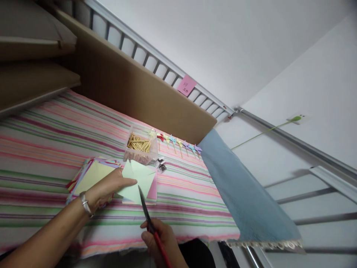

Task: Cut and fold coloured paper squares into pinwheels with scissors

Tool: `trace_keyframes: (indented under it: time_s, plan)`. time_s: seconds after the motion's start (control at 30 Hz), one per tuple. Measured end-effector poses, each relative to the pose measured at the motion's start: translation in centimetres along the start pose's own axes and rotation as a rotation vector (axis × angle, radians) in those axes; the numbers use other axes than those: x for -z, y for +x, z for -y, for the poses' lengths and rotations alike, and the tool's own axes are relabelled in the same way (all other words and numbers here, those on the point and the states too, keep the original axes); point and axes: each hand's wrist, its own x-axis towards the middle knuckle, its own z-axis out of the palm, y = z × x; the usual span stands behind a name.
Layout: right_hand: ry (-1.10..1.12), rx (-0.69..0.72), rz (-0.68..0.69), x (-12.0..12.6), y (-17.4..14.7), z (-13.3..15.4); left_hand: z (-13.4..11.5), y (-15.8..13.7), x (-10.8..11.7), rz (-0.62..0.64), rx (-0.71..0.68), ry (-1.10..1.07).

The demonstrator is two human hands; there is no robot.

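My left hand (111, 185), with a silver bracelet at the wrist, grips the left edge of a pale green square of paper (143, 176). Slits show at two of the paper's upper corners. In my right hand (166, 238) is a pair of scissors (145, 208) with red handles and dark blades. Their tip points up at the paper's lower middle; whether it touches the paper I cannot tell. Beneath the green square lie pink sheets (152, 190). A stack of coloured paper (93, 176), pale yellow on top, sits left of my left hand.
A clear plastic box (149, 154) holds short wooden sticks (138, 143). Beside it lie small metal pieces (161, 166). Several paper pinwheels (180, 143) on sticks line the back of the striped cloth (111, 232), before a brown board (145, 89). Blue fabric (240, 186) hangs at the right.
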Motion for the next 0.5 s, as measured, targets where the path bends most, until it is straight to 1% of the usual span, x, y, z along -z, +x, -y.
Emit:
trace_keyframes:
  time_s: [0.17,0.33,0.5]
  plan:
    - [0.014,-0.025,0.012,0.0,0.0,0.1,0.0,0.0,0.1,0.007,-0.032,0.000]
    - [0.017,-0.015,0.005,0.0,0.0,0.2,0.0,0.0,0.0,0.004,-0.025,-0.014]
    - [-0.005,-0.019,0.029,0.2,0.0,1.3,0.0,0.0,0.1,0.001,-0.013,-0.014]
